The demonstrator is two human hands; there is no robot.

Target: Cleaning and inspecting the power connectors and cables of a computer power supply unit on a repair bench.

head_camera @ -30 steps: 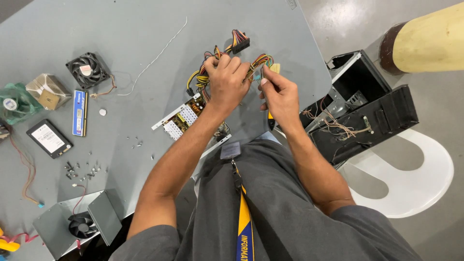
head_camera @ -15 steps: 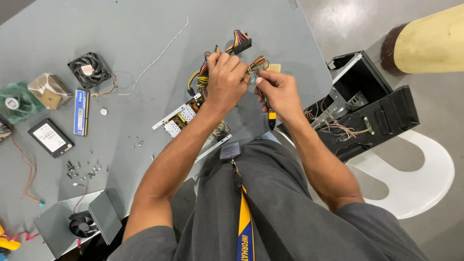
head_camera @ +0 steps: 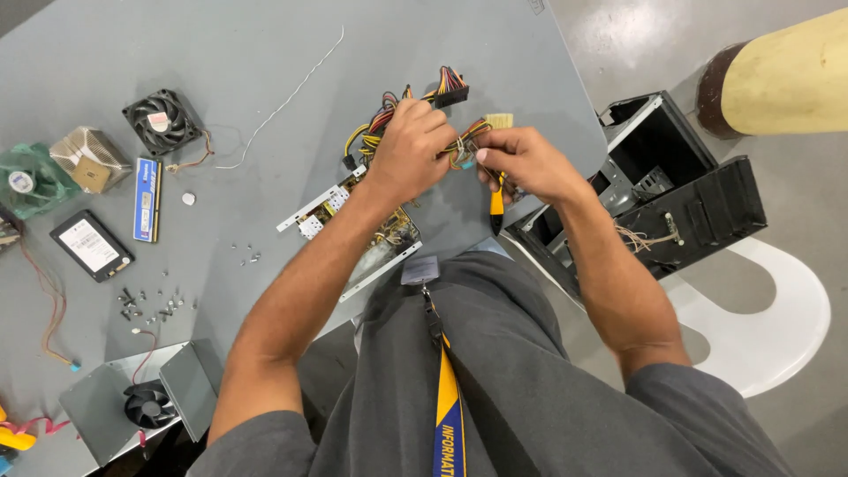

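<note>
My left hand (head_camera: pixel 411 141) and right hand (head_camera: pixel 521 163) pinch the wire bundle (head_camera: pixel 389 115) above the worktop (head_camera: pixel 265 44), a yellow-handled tool (head_camera: pixel 497 199) under my right palm; fan (head_camera: pixel 161 120), screws (head_camera: pixel 150 305) lie at nine o'clock, case (head_camera: pixel 671 194) at three, stripped.

Bright, even light from overhead falls on the grey bench (head_camera: pixel 221 35), with no harsh glare on it. Far up and right of the grip, the polished floor (head_camera: pixel 636 26) carries a pale, washed-out sheen. Shadows are soft and short, pooling under the forearms just below the grip. Focus is sharp throughout; the wide lens bends lines toward the edges.
</note>
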